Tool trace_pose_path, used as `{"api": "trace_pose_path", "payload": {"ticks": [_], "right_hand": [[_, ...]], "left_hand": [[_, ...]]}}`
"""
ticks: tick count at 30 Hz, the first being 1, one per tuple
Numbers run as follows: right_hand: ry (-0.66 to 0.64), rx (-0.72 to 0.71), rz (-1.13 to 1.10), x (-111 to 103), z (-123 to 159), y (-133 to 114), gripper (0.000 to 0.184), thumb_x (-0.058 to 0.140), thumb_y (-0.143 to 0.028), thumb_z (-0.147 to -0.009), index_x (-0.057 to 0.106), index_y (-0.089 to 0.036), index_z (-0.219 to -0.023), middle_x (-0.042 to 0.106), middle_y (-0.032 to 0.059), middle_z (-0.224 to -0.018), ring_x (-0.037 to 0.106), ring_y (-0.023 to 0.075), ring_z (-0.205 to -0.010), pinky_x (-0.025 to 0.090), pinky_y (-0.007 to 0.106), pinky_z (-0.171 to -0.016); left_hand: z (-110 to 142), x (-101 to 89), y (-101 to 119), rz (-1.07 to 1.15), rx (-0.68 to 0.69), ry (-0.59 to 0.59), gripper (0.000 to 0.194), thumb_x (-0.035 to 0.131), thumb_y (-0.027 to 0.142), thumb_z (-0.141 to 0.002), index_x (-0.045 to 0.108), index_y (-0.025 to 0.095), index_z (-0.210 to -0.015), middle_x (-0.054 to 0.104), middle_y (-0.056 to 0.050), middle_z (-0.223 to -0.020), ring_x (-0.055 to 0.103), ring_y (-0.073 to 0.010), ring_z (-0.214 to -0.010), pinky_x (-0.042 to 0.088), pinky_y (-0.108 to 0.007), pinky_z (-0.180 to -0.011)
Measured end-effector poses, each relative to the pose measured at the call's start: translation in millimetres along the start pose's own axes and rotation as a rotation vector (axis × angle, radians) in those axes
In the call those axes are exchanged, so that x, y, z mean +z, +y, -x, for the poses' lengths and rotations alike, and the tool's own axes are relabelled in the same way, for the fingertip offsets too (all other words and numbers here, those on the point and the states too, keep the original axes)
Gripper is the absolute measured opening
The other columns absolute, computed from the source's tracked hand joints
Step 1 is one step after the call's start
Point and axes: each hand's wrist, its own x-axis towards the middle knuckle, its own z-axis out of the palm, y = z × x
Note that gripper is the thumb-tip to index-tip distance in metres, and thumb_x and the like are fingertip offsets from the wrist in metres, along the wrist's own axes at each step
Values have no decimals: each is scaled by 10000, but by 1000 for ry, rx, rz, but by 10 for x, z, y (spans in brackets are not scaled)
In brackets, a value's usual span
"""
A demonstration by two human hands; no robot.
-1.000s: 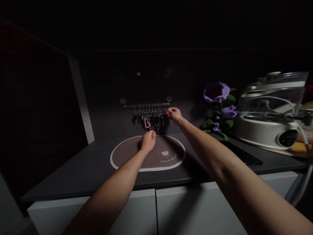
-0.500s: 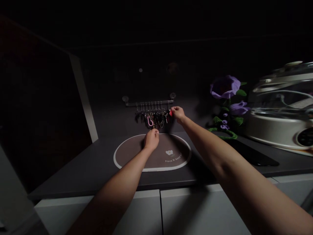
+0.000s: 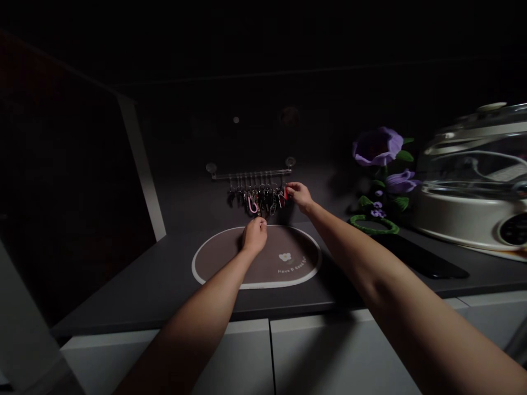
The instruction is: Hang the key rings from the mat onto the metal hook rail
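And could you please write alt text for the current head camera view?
A person's right hand pinches a small red tag beside keys hanging from a clear wall rail. The curled left hand is below them, over an oval brown mat on a dark countertop; purple flowers stand at right.

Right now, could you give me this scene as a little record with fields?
Left hand: below the keys hanging from the rail; grip unclear
Right hand: pinching a small red item by the rail's right end
Mat: oval, brown, pale rim, on the dark counter
Farther right: purple flowers, white appliance, flat black object
Light: dim
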Motion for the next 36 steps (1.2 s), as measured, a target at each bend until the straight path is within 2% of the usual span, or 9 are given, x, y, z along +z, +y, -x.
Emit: {"api": "trace_pose_path", "payload": {"ticks": [10, 15, 17, 20, 24, 27, 30, 32, 36], "right_hand": [[29, -45, 155, -80, 218, -125, 200, 570, -129, -664, 578, -153, -863, 622, 56, -948, 556, 129, -867, 427, 302, -851], [-22, -3, 169, -84, 511, -298, 218, 587, -176, -655, 575, -150, -871, 622, 41, -893, 549, 127, -804, 441, 294, -778], [-77, 42, 144, -56, 668, -402, 230, 593, -193, -658, 564, -151, -883, 611, 31, -854, 538, 116, -735, 443, 274, -697], [-154, 91, 97, 4, 921, -579, 257, 602, -207, -658, 555, -168, -908, 574, 8, -780, 492, 97, -630, 416, 252, -596], [-240, 30, 26, 63, 1281, -775, 427, 627, -217, -631, 533, -203, -1048, 480, -38, -670, 439, 91, -592, 397, 248, -578], [-330, -68, 8, 67, 1577, -830, 757, 638, -225, -631, 324, -267, -1318, 428, -69, -611, 416, 94, -571, 404, 260, -614], [-410, -122, 31, 42, 1874, -795, 1004, 645, -240, -641, 9, -294, -1416, 439, -75, -624, 400, 93, -547, 397, 255, -600], [-449, -126, 67, 17, 2047, -737, 1063, 644, -254, -646, -94, -285, -1409, 452, -71, -636, 390, 93, -541, 391, 247, -582], [-453, -153, 132, -34, 2270, -619, 1056, 617, -254, -681, -161, -257, -1396, 449, -58, -658, 391, 96, -561, 381, 230, -566]], "left_hand": [[20, -44, 28, 7, 0, -12, 195, 447, 174, -797, 595, 153, -923, 623, -79, -853, 566, -159, -812, 431, -283, -759], [13, -114, 150, 102, -85, -7, 354, 546, 172, -739, 543, 155, -1093, 575, -27, -806, 547, -122, -742, 434, -271, -765], [-21, -202, 261, 176, -156, 3, 463, 600, 165, -696, 514, 153, -1150, 551, -2, -749, 533, -109, -701, 434, -260, -744], [-64, -438, 461, 327, -175, -63, 642, 630, 167, -670, 411, 146, -1272, 482, 58, -610, 482, -81, -580, 425, -229, -672], [27, -865, 620, 471, -17, -103, 830, 616, 91, -634, 249, 177, -1374, 427, 100, -550, 435, -59, -529, 397, -195, -626], [248, -1139, 585, 484, 126, -153, 954, 595, 102, -659, 30, 220, -1418, 470, 90, -615, 446, -52, -559, 400, -191, -643], [542, -1295, 461, 435, 176, -211, 1021, 591, 134, -677, -125, 209, -1402, 512, 67, -681, 468, -55, -599, 407, -197, -672], [735, -1335, 364, 407, 177, -251, 1039, 585, 144, -684, -179, 197, -1386, 515, 65, -697, 473, -55, -615, 409, -200, -692], [1001, -1335, 210, 411, 120, -287, 1054, 576, 142, -690, -230, 213, -1365, 489, 80, -689, 456, -52, -614, 398, -186, -675]]}}
